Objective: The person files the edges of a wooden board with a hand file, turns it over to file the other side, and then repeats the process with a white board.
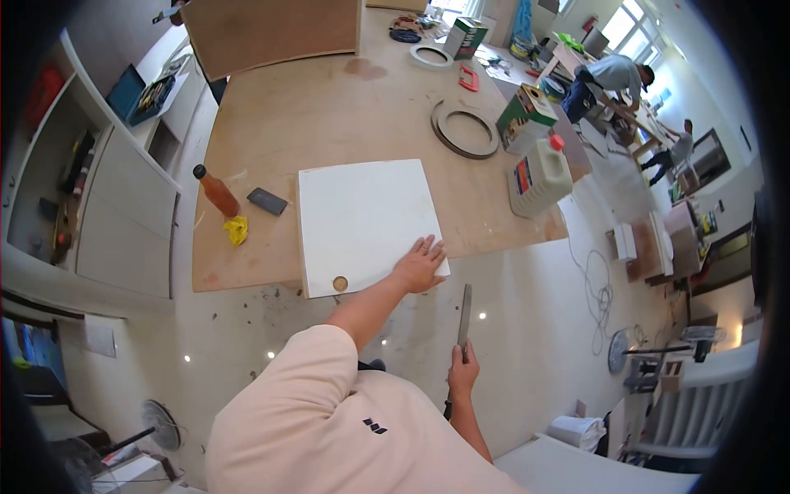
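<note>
A white board (362, 214) lies flat at the near edge of the brown worktable (280, 107). It has a round hole (340, 283) near its front left corner. My left hand (421, 265) rests flat on the board's front right corner, fingers stretched out. Off the table's edge, to the right of the board, my right hand (463, 370) grips a long flat metal file (466, 311) by its handle, blade pointing up and apart from the board. Left of the board are a dark sanding block (267, 201), a bottle of orange-red liquid (216, 191) and a crumpled yellow piece (236, 230).
A jug with a red cap (541, 179), a green-and-white can (527, 119) and a coil of edging strip (467, 134) stand on the table's right side. A brown panel (271, 37) is at the far left. One person (613, 78) bends over another bench.
</note>
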`<state>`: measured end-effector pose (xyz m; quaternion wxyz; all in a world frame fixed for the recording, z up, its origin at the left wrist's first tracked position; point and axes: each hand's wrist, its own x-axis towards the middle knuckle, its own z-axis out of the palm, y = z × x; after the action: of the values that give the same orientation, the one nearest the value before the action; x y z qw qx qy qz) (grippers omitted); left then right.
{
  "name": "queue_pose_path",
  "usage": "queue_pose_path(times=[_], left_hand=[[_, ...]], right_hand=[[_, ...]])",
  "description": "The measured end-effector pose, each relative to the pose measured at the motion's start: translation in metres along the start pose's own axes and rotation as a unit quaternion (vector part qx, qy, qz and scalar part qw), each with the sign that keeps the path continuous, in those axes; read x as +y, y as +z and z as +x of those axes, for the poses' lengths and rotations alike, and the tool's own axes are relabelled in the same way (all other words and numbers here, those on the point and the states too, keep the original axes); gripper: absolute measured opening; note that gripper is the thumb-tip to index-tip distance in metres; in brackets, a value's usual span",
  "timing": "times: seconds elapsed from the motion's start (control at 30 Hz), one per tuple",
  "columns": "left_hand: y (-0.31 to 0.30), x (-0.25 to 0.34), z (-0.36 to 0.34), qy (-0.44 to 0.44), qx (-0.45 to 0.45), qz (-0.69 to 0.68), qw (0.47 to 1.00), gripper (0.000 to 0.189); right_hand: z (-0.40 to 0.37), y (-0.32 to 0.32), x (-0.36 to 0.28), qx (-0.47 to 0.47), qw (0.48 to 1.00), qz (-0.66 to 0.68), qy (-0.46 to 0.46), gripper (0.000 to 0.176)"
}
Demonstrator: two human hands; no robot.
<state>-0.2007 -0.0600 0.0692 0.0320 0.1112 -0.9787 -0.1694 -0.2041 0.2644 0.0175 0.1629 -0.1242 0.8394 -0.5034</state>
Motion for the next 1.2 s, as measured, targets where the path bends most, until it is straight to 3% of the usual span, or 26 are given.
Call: queue_pose_path(times=[0.23, 0.37, 0.47, 0.53, 0.6, 0.77, 0.93, 1.03, 1.13, 1.2], left_hand=[[-0.024, -0.039, -0.065, 0.043, -0.013, -0.073, 0.996, 0.062], [-0.025, -0.073, -0.124, 0.036, 0.054, -0.014, 0.998, 0.054], [-0.029, -0.087, -0.144, 0.015, 0.050, -0.010, 0.999, 0.055], [-0.043, -0.084, -0.153, 0.022, 0.038, 0.000, 0.999, 0.056], [-0.050, -0.081, -0.157, 0.022, 0.044, -0.023, 0.999, 0.058], [-0.046, -0.082, -0.163, -0.012, 0.051, -0.004, 0.999, 0.061], [-0.046, -0.091, -0.222, -0.131, 0.079, 0.051, 0.987, 0.061], [-0.033, -0.093, -0.266, -0.243, 0.140, -0.020, 0.960, 0.056], [-0.013, -0.079, -0.300, -0.414, 0.229, -0.022, 0.881, 0.048], [0.015, -0.070, -0.308, -0.510, 0.349, -0.117, 0.778, 0.043]], right_hand=[[0.035, -0.002, -0.060, 0.009, 0.998, -0.024, -0.056, 0.050], [0.054, 0.006, -0.101, 0.005, 0.997, -0.035, -0.075, 0.049], [0.082, 0.020, -0.104, 0.027, 0.984, -0.073, -0.158, 0.047], [0.096, 0.021, -0.132, -0.023, 0.990, -0.114, -0.078, 0.055], [0.117, 0.029, -0.147, -0.034, 0.989, -0.123, -0.080, 0.059], [0.201, 0.057, -0.155, -0.016, 0.944, -0.249, -0.214, 0.052], [0.305, 0.090, -0.146, -0.044, 0.888, -0.339, -0.308, 0.049], [0.333, 0.098, -0.158, -0.074, 0.885, -0.325, -0.324, 0.044], [0.347, 0.101, -0.160, -0.087, 0.871, -0.352, -0.333, 0.038], [0.344, 0.101, -0.154, -0.079, 0.860, -0.358, -0.355, 0.037]])
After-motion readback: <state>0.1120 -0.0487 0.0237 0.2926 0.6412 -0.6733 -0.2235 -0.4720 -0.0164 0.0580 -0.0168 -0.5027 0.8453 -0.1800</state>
